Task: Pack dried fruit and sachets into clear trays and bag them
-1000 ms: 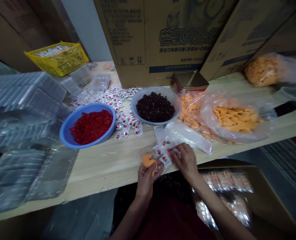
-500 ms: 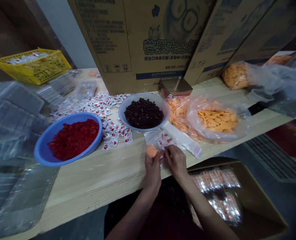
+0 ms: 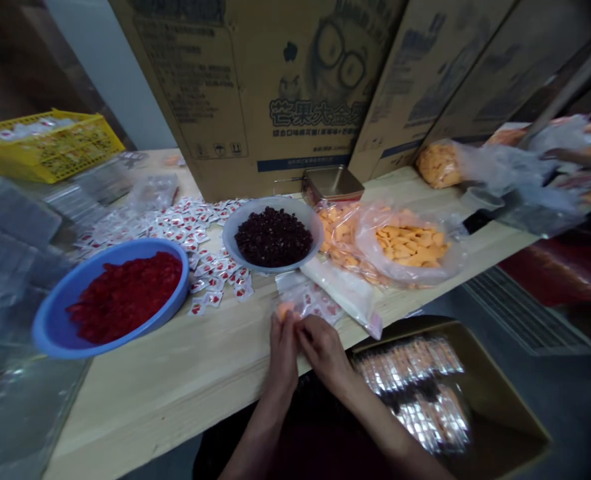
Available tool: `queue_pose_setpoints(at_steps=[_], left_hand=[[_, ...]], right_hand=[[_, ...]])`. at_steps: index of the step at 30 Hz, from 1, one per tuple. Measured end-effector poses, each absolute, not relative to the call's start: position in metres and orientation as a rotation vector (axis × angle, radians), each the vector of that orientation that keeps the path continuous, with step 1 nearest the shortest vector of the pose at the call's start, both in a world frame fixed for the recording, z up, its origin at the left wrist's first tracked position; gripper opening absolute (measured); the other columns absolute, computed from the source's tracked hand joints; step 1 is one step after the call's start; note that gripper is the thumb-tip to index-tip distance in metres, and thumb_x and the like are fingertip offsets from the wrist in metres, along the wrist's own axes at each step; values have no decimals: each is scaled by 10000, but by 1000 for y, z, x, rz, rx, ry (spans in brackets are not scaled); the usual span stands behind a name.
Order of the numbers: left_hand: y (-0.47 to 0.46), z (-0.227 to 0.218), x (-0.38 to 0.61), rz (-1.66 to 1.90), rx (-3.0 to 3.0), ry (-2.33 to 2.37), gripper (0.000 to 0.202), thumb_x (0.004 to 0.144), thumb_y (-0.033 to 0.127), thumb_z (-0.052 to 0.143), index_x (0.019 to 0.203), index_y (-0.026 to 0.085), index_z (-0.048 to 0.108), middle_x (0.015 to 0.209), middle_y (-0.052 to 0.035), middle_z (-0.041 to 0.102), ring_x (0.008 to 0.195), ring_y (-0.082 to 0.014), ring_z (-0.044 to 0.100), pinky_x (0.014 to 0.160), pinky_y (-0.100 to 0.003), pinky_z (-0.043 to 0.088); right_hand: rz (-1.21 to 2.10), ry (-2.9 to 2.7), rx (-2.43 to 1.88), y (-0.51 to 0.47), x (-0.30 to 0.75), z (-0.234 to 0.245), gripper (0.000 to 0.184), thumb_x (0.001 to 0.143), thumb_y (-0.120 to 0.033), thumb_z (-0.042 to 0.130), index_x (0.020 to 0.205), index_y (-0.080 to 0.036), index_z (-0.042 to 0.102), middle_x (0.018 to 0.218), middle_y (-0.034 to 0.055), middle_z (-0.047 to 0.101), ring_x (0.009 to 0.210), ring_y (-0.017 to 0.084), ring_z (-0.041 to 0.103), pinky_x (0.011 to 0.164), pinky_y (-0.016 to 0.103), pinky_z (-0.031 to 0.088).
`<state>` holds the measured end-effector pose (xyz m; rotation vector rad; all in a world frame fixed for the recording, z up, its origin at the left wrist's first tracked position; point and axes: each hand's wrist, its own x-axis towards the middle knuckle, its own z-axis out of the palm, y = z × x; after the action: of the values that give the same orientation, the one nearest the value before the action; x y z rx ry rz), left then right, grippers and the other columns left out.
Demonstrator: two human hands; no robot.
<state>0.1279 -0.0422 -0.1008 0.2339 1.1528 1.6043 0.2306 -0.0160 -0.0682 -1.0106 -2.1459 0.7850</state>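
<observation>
Pouch (image 3: 315,307) | left grip (image 3: 281,348), right grip (image 3: 326,348) pinching | at bench (image 3: 190,373) front edge

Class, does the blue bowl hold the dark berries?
No: the blue bowl holds red pieces, while the dark berries lie in the grey bowl.

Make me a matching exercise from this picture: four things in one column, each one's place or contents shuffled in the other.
1 blue bowl
2 grey bowl
3 yellow basket
4 small clear bag

a holds dark berries
b pinched by left hand and right hand
c holds red pieces
d far left, at the back

Pairs: 1-c, 2-a, 3-d, 4-b
</observation>
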Motion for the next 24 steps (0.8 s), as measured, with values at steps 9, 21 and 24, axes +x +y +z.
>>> queue_pose_setpoints(at_steps=[9,21,24], left_hand=[[-33,-110,112,1609,273,1237,487,756,502,761,1105,166,703,1164,-93,712,1116,-245,639,1013,-352,451],[-32,-106,109,1536,265,1214,495,767,484,762,1143,167,703,1192,-105,709,1095,-237,653,994,-333,468],[-32,-106,108,1539,255,1217,531,761,499,762,1157,153,694,1183,-115,710,1104,-251,650,1005,-355,460]], right_hand=[[171,-2488,-1297,155,278,-61,286,1005,-280,468,1173,-249,698,1371,78,595,1362,311,377,1092,514,287],[134,-2453,-1608,191,296,-89,335,1000,-240,413,1240,-172,637,1412,141,489,948,203,615,805,297,453],[126,-2396,-1697,192,299,-89,344,987,-216,401,1227,-179,643,1385,138,501,967,212,612,773,290,447]])
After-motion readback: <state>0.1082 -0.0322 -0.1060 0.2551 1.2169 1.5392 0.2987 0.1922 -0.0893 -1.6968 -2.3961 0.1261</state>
